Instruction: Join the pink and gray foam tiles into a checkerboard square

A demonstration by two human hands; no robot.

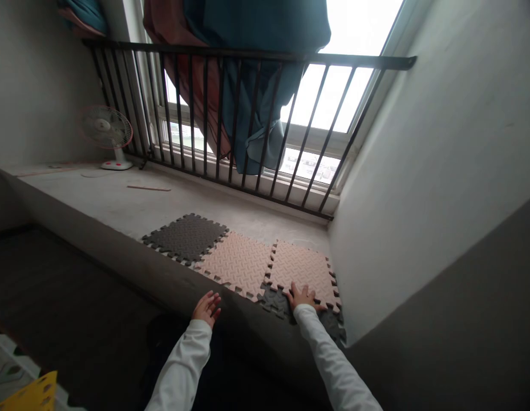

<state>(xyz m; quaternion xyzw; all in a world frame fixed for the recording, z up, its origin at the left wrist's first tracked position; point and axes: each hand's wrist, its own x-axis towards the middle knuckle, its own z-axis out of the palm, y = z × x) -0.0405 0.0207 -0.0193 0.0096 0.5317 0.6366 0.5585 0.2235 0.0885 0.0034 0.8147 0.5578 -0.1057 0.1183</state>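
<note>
Interlocking foam mat tiles lie on a raised concrete ledge under a window. A dark grey tile is at the left, then a pink tile, then another pink tile near the right wall. A dark grey tile lies partly under the pink ones at the ledge's front edge. My right hand rests flat, fingers spread, on the near edge of the right pink tile. My left hand hovers at the ledge's front edge, fingers loosely curled and apart, holding nothing. Both arms wear white sleeves.
A black metal railing runs along the window, with teal and rust cloths hanging over it. A small fan stands at the ledge's far left, a thin stick near it. A wall closes the right side. A yellow object shows bottom left.
</note>
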